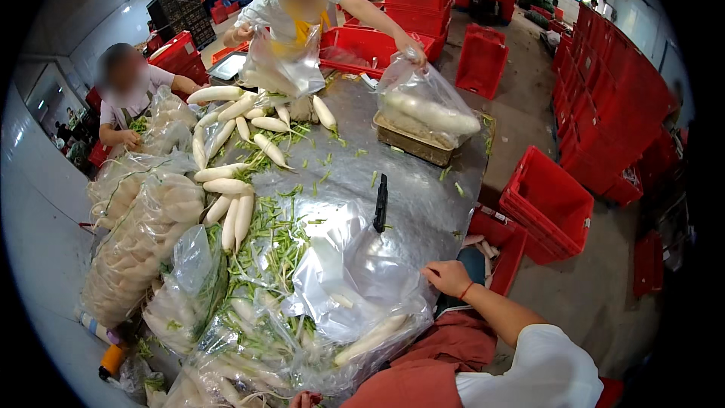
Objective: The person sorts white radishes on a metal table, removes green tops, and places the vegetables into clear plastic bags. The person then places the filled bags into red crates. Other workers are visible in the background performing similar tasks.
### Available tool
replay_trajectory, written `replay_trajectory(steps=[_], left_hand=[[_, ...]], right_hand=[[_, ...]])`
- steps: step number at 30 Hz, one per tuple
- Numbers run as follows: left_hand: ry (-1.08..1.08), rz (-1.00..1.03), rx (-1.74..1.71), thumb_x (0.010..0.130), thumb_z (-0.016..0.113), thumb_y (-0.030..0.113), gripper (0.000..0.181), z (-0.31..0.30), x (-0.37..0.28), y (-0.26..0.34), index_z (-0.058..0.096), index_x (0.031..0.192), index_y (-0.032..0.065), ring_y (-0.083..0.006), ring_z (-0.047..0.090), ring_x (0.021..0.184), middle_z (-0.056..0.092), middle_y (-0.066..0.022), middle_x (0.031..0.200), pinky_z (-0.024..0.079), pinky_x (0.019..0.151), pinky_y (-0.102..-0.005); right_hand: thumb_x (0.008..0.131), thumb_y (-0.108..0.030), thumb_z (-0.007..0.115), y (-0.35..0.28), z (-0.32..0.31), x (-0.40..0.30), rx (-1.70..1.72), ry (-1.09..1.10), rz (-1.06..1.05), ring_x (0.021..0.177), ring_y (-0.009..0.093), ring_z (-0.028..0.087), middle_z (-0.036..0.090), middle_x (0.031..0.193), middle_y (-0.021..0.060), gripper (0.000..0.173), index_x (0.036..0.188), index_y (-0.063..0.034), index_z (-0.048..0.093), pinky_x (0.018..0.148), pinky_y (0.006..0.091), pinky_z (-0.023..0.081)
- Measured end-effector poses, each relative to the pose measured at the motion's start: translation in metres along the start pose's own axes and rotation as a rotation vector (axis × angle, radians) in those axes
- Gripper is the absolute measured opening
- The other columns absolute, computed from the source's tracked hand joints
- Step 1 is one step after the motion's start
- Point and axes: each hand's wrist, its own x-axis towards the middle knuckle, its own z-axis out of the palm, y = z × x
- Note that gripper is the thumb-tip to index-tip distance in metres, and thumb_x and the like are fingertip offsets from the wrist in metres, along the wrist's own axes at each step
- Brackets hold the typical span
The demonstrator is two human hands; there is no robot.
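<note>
My right hand (447, 279), a red cord on its wrist, has curled fingers at the near edge of the metal table (422, 198), by a clear plastic bag (334, 272); whether it grips the film cannot be told. My left hand (306, 400) shows only partly at the bottom edge, beside clear plastic over white radishes; its grip is hidden. One white radish (371, 340) lies under plastic between my hands. A black utility knife (381, 203) lies on the table. More radishes (243, 218) and cut green stems (277, 243) are spread to the left.
Across the table a co-worker (294, 17) holds bags, one with radishes (430, 110) over a scale (413, 141). Another co-worker (127, 96) is at the far left. Large bagged radishes (141, 232) line the left side. Red crates (546, 204) stand to the right.
</note>
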Motion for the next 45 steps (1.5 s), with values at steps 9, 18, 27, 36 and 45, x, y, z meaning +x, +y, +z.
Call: replay_trajectory(steps=[9, 18, 27, 36, 45], left_hand=[[0.017, 0.061, 0.019, 0.091, 0.048, 0.037, 0.039, 0.018, 0.001, 0.016, 0.061, 0.096, -0.0001, -0.0134, 0.054, 0.072, 0.064, -0.0075, 0.083, 0.042, 0.066, -0.0261], [0.085, 0.04, 0.078, 0.091, 0.049, 0.033, 0.036, 0.033, 0.004, 0.037, 0.06, 0.1, -0.0007, -0.0155, 0.059, 0.08, 0.065, -0.0093, 0.085, 0.044, 0.072, -0.027], [0.144, -0.03, 0.283, 0.092, 0.047, 0.034, 0.035, 0.044, 0.007, 0.055, 0.06, 0.109, 0.0052, -0.0139, 0.06, 0.078, 0.066, -0.0068, 0.084, 0.046, 0.07, -0.0269], [0.217, 0.081, 0.259, 0.09, 0.051, 0.03, 0.03, 0.056, -0.004, 0.059, 0.063, 0.099, 0.0037, -0.0134, 0.057, 0.072, 0.065, -0.006, 0.079, 0.045, 0.068, -0.0269], [0.179, 0.089, 0.14, 0.09, 0.052, 0.029, 0.03, 0.065, -0.008, 0.064, 0.061, 0.099, 0.0023, -0.0124, 0.054, 0.071, 0.063, -0.0052, 0.078, 0.042, 0.063, -0.0259]], right_hand=[[0.085, -0.029, 0.05, 0.012, -0.006, -0.001, 0.08, -0.007, 0.033, 0.061, 0.027, 0.06, 0.062, 0.065, 0.0061, 0.026, 0.076, -0.0092, 0.063, 0.055, 0.0347, 0.046], [0.084, -0.032, 0.051, 0.026, 0.012, 0.0, 0.046, -0.044, 0.064, 0.06, 0.03, 0.06, 0.061, 0.065, 0.0098, 0.027, 0.075, -0.0094, 0.062, 0.055, 0.038, 0.046], [0.084, -0.035, 0.048, 0.043, 0.028, -0.011, -0.02, -0.13, 0.185, 0.063, 0.034, 0.058, 0.06, 0.067, 0.0135, 0.032, 0.07, -0.0082, 0.059, 0.056, 0.0449, 0.045], [0.076, -0.022, 0.06, 0.073, 0.016, -0.072, -0.153, 0.015, -0.203, 0.098, 0.028, 0.049, 0.055, 0.093, 0.0084, 0.015, 0.073, -0.0076, 0.062, 0.09, 0.0416, 0.035], [0.073, -0.02, 0.059, 0.08, 0.024, -0.072, -0.188, 0.139, -0.163, 0.101, 0.03, 0.048, 0.054, 0.098, 0.0112, 0.013, 0.077, -0.0077, 0.061, 0.098, 0.0467, 0.033]])
